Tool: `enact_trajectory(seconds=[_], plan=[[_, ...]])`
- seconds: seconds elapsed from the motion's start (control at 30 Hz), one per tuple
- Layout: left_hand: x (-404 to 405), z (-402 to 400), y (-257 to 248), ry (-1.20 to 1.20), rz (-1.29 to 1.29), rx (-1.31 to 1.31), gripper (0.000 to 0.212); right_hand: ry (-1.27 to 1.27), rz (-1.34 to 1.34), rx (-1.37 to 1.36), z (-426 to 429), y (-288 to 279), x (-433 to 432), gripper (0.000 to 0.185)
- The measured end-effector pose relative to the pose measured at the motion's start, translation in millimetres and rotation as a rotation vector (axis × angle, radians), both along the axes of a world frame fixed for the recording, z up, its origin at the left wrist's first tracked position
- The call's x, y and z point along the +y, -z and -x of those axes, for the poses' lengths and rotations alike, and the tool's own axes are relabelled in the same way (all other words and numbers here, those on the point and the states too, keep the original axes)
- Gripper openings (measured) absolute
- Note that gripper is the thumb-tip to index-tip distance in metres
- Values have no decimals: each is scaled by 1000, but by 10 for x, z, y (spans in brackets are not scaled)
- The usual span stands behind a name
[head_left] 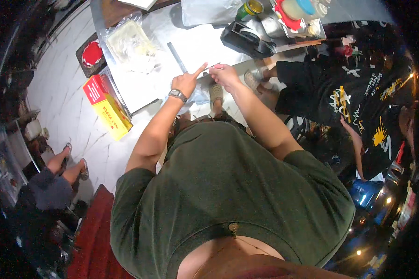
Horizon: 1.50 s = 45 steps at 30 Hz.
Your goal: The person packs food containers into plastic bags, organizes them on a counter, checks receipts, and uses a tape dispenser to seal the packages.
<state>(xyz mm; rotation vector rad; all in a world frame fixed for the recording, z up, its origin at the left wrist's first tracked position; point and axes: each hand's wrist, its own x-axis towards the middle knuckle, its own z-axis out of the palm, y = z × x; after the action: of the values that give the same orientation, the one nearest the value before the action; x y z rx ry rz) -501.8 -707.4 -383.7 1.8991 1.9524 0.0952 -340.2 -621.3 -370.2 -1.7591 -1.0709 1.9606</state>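
My left hand (184, 84), with a watch (177, 95) on its wrist, is at the near edge of a white table (148, 92). One digit is stretched towards my right hand, and the other fingers are curled by the end of a flat grey strip (176, 55), perhaps a ruler. Whether they grip anything is hidden. My right hand (225, 75) pinches a thin, narrow object (213, 66), too small to name, just beyond that fingertip. Under the strip lies a bright white sheet (200, 43). A black tape dispenser (246, 40) stands beyond my right hand.
Plastic-wrapped pale sheets (131, 42) lie on the left. A wax paper box (108, 108) sits beside the table, near a red-topped object (91, 53). A green-and-yellow tin (251, 8) and a tray (321, 31) with jars stand back right. People are right (349, 94) and left (52, 190).
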Motion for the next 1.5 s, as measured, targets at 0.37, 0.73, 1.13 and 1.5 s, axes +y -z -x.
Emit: enact_trajectory(seconds=[0.37,0.73,1.13,1.5], plan=[[54,-14,-75,40,117,5,73,-60,-293,-40,-23,289,-45,26],[249,203,189,-132,15,-274,96,8,-530,-216,129,640,-200,14],[339,137,-35,-224,101,-200,101,-180,-683,-462,-22,282,134,64],[-134,-27,211,-605,-254,-593,94,-386,-570,-338,212,416,-185,46]])
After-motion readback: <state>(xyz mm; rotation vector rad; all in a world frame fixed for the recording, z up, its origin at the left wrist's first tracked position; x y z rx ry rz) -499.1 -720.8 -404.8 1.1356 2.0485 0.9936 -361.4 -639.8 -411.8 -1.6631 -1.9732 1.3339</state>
